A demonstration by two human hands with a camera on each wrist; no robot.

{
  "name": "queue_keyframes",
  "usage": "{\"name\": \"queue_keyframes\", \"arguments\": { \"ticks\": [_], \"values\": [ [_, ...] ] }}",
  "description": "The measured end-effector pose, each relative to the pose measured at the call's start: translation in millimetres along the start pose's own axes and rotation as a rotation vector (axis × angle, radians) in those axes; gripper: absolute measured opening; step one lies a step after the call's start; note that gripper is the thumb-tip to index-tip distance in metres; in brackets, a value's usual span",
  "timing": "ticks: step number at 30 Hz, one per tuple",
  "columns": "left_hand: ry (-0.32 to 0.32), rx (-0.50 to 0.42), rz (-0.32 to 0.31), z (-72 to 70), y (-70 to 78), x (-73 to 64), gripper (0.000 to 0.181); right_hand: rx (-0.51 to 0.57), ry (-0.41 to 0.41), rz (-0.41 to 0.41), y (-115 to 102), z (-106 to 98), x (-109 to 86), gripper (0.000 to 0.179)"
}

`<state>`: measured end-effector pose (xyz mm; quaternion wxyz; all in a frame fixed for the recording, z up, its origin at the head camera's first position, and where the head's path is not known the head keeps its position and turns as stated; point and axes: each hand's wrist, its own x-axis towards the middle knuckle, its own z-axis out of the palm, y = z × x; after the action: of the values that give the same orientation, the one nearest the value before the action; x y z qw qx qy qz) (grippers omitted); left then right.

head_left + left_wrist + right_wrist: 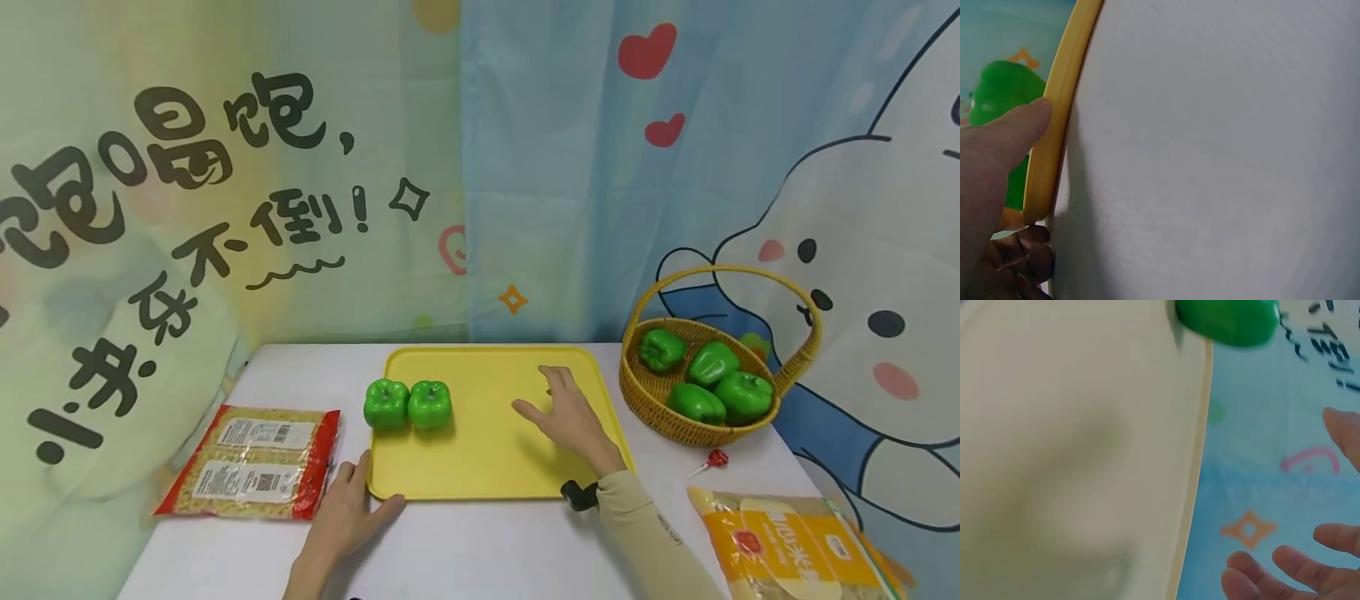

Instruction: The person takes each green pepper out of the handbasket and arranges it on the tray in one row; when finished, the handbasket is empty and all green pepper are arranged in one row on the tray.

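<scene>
A flat yellow rectangular tray with rounded corners and a raised rim lies on a white-covered table, its near left corner bracketed by the person's left hand. That hand is spread, the thumb touching the rim along the near edge and the other fingers lying at the left side; whether they also brush the packet beside them is hard to tell. The right hand is held above the right part of the tray, thumb and fingers parted and holding nothing, a beige sleeve and a small black device at its wrist. Two glossy green bell peppers stand side by side at the tray's left, the outer one overlapping the left rim. To the left lies a clear plastic packet with red ends and white labels, filled with yellowish pieces. To the right, a woven tan basket with a tall arched handle holds more green peppers; a red lollipop lies just in front of it, and nearer the person is an orange-and-yellow plastic bag. A printed pastel curtain hangs behind the table.
</scene>
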<state>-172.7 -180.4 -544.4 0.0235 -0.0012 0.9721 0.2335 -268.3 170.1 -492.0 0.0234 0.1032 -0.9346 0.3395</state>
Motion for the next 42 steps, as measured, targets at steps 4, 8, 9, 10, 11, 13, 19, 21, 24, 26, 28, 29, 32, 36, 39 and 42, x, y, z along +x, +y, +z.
{"name": "queue_keyframes", "arguments": {
  "ticks": [4, 8, 9, 10, 11, 13, 19, 21, 24, 26, 28, 29, 32, 36, 39, 42],
  "values": [
    [0.003, -0.005, -0.002, 0.4, -1.6, -1.1, 0.099, -0.034, 0.036, 0.031, 20, -22, -4.2, 0.092],
    [0.026, -0.002, 0.004, 0.5, -2.3, -0.7, 0.099, -0.054, 0.072, 0.066, 37, -46, -7.4, 0.092],
    [0.028, -0.003, 0.006, 0.6, -2.5, -0.3, 0.099, -0.063, 0.082, 0.073, 41, -53, -8.0, 0.092],
    [0.03, -0.002, 0.006, 0.6, -2.4, 0.3, 0.099, -0.073, 0.092, 0.084, 45, -60, -8.9, 0.092],
    [0.032, -0.003, 0.008, 0.5, -2.1, 0.7, 0.099, -0.083, 0.103, 0.096, 50, -67, -10.2, 0.093],
    [0.025, -0.006, 0.006, 0.8, -1.9, 1.3, 0.099, -0.104, 0.129, 0.115, 60, -81, -13.4, 0.093],
    [-0.002, -0.016, -0.01, 0.2, 0.2, 0.7, 0.099, -0.166, 0.189, 0.18, 98, -117, -31.9, 0.092],
    [-0.003, -0.014, -0.013, -0.4, 0.7, 0.2, 0.098, -0.2, 0.218, 0.202, 114, -125, -38.5, 0.091],
    [0.005, -0.009, -0.013, -0.8, 0.7, 0.1, 0.098, -0.256, 0.237, 0.249, 133, -131, -47.8, 0.091],
    [0.012, -0.003, -0.009, -0.9, -0.2, 0.0, 0.098, -0.303, 0.244, 0.274, 142, -133, -53.0, 0.091],
    [0.017, -0.001, -0.005, -1.1, -0.9, -0.1, 0.098, -0.344, 0.236, 0.3, 149, -133, -56.6, 0.091],
    [0.02, 0.0, -0.002, -0.9, -1.3, -0.1, 0.098, -0.364, 0.23, 0.309, 152, -133, -57.4, 0.091],
    [0.021, -0.004, -0.002, -0.5, -1.5, -0.3, 0.098, -0.414, 0.22, 0.317, 158, -131, -57.9, 0.089],
    [0.026, -0.011, 0.004, 0.7, -0.8, -0.5, 0.097, -0.456, 0.213, 0.312, 163, -128, -56.6, 0.088],
    [0.032, -0.013, 0.016, 1.2, -0.3, -0.5, 0.097, -0.46, 0.203, 0.319, 164, -127, -56.4, 0.089],
    [0.03, -0.013, 0.01, 1.8, 0.0, -0.3, 0.097, -0.454, 0.189, 0.331, 165, -127, -55.2, 0.09]
  ]
}}
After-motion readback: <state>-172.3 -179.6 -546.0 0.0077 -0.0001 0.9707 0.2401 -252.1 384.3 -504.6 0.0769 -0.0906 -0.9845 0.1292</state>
